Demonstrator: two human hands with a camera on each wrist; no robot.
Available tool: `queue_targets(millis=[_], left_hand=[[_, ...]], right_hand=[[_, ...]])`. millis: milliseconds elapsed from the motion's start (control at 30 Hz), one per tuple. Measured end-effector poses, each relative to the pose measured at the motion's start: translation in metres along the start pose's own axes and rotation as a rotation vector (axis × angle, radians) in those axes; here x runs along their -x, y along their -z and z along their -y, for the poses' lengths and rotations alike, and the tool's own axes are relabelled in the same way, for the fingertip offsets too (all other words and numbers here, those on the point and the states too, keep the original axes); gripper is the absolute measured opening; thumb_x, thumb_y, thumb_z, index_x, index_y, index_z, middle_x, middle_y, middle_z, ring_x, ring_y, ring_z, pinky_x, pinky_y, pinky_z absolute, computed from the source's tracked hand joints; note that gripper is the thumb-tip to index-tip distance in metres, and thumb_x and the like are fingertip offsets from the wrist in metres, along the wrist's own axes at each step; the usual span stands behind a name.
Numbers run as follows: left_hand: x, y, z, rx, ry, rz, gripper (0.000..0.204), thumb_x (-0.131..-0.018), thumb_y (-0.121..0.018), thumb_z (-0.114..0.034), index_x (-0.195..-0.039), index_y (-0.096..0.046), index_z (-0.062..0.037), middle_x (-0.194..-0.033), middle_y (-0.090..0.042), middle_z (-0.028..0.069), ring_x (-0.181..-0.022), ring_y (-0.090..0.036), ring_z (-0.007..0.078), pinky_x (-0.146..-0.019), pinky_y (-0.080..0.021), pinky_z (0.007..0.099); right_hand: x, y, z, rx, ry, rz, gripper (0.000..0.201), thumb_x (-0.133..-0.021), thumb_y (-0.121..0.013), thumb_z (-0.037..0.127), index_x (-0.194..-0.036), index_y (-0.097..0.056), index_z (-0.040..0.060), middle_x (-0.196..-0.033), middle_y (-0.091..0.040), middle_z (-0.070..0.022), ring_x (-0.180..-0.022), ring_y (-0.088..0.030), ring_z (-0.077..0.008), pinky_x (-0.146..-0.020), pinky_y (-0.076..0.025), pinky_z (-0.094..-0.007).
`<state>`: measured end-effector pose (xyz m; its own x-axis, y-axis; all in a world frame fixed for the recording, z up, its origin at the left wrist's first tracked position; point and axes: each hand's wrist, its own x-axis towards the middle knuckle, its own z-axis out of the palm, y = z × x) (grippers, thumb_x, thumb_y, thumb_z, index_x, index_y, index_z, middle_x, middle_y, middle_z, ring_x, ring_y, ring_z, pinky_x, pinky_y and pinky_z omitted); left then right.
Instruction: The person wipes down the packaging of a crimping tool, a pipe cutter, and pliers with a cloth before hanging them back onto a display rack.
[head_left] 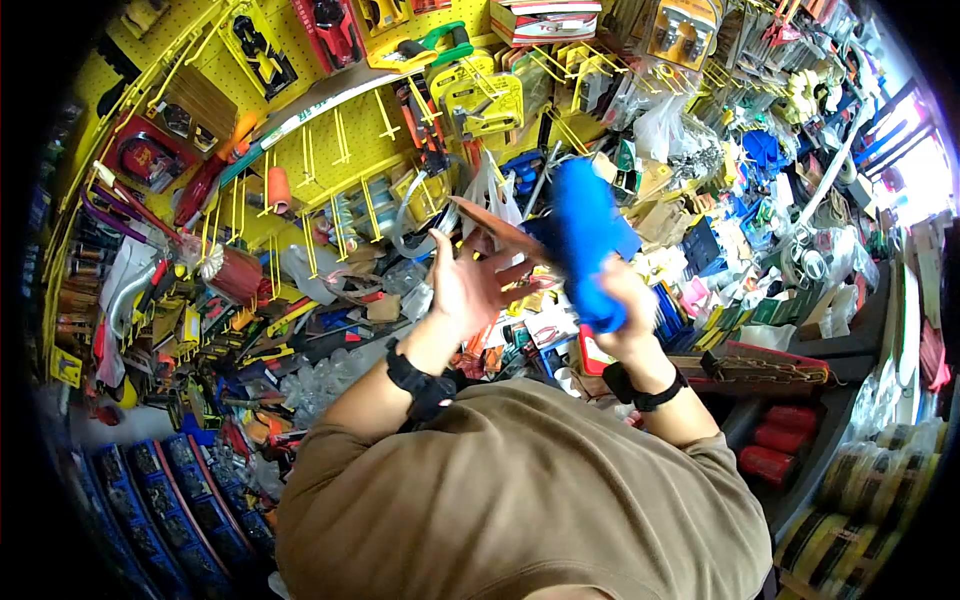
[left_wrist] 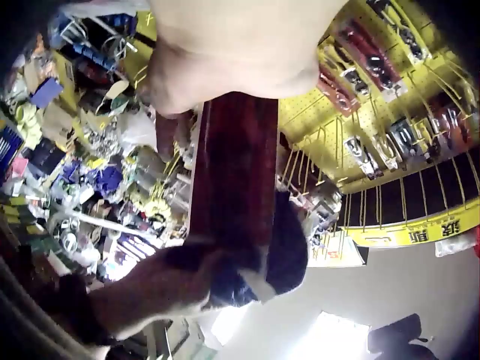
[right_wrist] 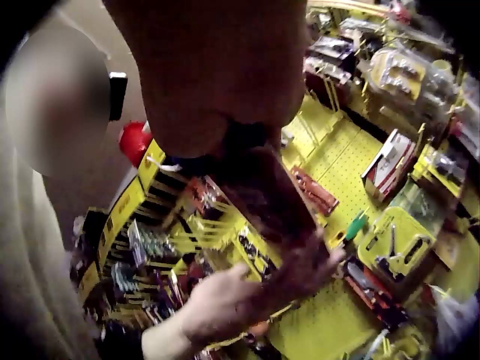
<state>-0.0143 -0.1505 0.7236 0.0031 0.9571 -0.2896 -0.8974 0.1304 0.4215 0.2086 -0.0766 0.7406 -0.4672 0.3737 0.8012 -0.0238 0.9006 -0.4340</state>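
Observation:
The right hand [head_left: 630, 310] grips the lower end of a blue bundle [head_left: 582, 245], blurred in the head view. Beside it, the left hand [head_left: 468, 288] has its palm up and fingers spread against a flat reddish-brown piece [head_left: 500, 228]. From the left wrist, this dark red piece [left_wrist: 234, 165] stretches away from the left hand [left_wrist: 240, 52], with the blue bundle [left_wrist: 289, 244] and right hand [left_wrist: 157, 289] at its far end. In the dim right wrist view, the left hand [right_wrist: 225, 304] lies by the piece's far end [right_wrist: 274, 199]; the contact is unclear.
Packaged tools hang on a yellow pegboard [head_left: 310, 150] ahead. Bags, boxes and small goods are heaped below and to the right. Blue bins [head_left: 165, 510] stand at lower left, red rolls [head_left: 780, 440] at lower right. A long wooden tray with a chain [head_left: 770, 368] lies right of the torso.

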Motion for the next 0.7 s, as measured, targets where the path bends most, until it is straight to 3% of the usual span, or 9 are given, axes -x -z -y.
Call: queue_targets(millis=[67,233,300,367,400,500,567,600,700], left_hand=[[-0.004,0.011,0.003,0.094,-0.015,0.273,0.101,-0.082,-0.031,-0.088,-0.153,-0.03,-0.0162,-0.146,-0.046,0.0173,-0.132,-0.048,0.0403,-0.11,-0.036,0.0622],[-0.003,0.05,-0.036,0.261,0.086,0.175,0.085,-0.093,-0.037,-0.074,-0.147,-0.035,-0.0084,-0.142,-0.047,0.0161,-0.129,-0.05,0.0328,-0.111,-0.039,0.0533],[-0.03,0.099,-0.052,0.411,0.179,0.607,0.086,-0.093,-0.037,-0.073,-0.144,-0.037,-0.0035,-0.136,-0.052,0.0174,-0.128,-0.051,0.0312,-0.111,-0.04,0.0493],[-0.011,0.113,-0.071,0.042,0.118,0.284,0.078,-0.098,-0.036,-0.064,-0.139,-0.045,0.0008,-0.126,-0.061,0.0183,-0.119,-0.058,0.0324,-0.11,-0.042,0.0493],[-0.009,0.12,-0.086,0.022,0.141,0.292,0.078,-0.098,-0.036,-0.064,-0.139,-0.045,0.0008,-0.126,-0.061,0.0183,-0.119,-0.058,0.0324,-0.11,-0.042,0.0493],[-0.001,0.13,-0.129,-0.023,0.113,0.252,0.071,-0.098,-0.04,-0.056,-0.14,-0.046,0.0012,-0.134,-0.057,0.0194,-0.123,-0.055,0.0334,-0.111,-0.04,0.0494],[0.011,0.131,-0.152,-0.04,0.093,0.223,0.067,-0.099,-0.042,-0.051,-0.14,-0.047,0.0016,-0.139,-0.055,0.0202,-0.126,-0.053,0.0341,-0.112,-0.04,0.0495],[0.021,0.125,-0.166,-0.11,0.099,0.273,0.069,-0.098,-0.045,-0.052,-0.142,-0.046,0.0013,-0.139,-0.054,0.0198,-0.126,-0.053,0.0343,-0.114,-0.038,0.0494],[0.028,0.128,-0.191,-0.017,0.162,0.393,0.075,-0.099,-0.039,-0.062,-0.145,-0.042,-0.0027,-0.142,-0.052,0.0182,-0.129,-0.051,0.0335,-0.114,-0.037,0.0493]], right_hand=[[-0.016,-0.023,0.013,-0.085,0.031,0.326,0.047,-0.074,-0.075,0.003,-0.119,-0.059,0.0064,-0.122,-0.061,-0.0195,-0.111,-0.063,-0.0374,-0.089,-0.055,-0.045],[-0.051,-0.068,0.034,-0.303,-0.105,0.725,0.036,-0.081,-0.077,0.018,-0.11,-0.061,0.0037,-0.116,-0.063,-0.0164,-0.112,-0.062,-0.0356,-0.093,-0.053,-0.044],[-0.066,-0.072,0.031,-0.258,-0.234,0.543,0.031,-0.081,-0.079,0.021,-0.101,-0.062,0.0038,-0.113,-0.065,-0.0151,-0.1,-0.064,-0.0332,-0.084,-0.053,-0.0397],[-0.076,-0.082,0.02,-0.081,-0.244,0.219,0.022,-0.085,-0.074,0.013,-0.102,-0.063,0.0037,-0.099,-0.069,-0.011,-0.092,-0.068,-0.0259,-0.08,-0.053,-0.0353],[-0.083,-0.097,0.032,-0.437,-0.651,-0.102,0.016,-0.091,-0.068,0.01,-0.104,-0.062,0.0021,-0.096,-0.069,-0.0097,-0.087,-0.068,-0.019,-0.079,-0.053,-0.0321],[-0.118,-0.144,0.036,-0.218,-0.481,-0.292,0.014,-0.097,-0.063,0.01,-0.107,-0.061,0.001,-0.096,-0.07,-0.009,-0.085,-0.067,-0.0156,-0.077,-0.053,-0.029],[-0.136,-0.182,0.023,-0.221,-0.37,-0.514,0.017,-0.094,-0.066,0.009,-0.107,-0.061,0.0009,-0.095,-0.068,-0.0108,-0.087,-0.066,-0.0207,-0.082,-0.052,-0.0316],[-0.145,-0.187,0.014,0.269,-0.299,-0.47,0.024,-0.088,-0.07,0.006,-0.109,-0.06,0.0006,-0.098,-0.064,-0.0147,-0.092,-0.063,-0.0285,-0.089,-0.05,-0.0365],[-0.188,-0.226,0.032,0.478,-0.26,-0.4,0.045,-0.078,-0.077,0.012,-0.115,-0.055,0.0002,-0.114,-0.053,-0.023,-0.106,-0.053,-0.0424,-0.094,-0.046,-0.0441]])
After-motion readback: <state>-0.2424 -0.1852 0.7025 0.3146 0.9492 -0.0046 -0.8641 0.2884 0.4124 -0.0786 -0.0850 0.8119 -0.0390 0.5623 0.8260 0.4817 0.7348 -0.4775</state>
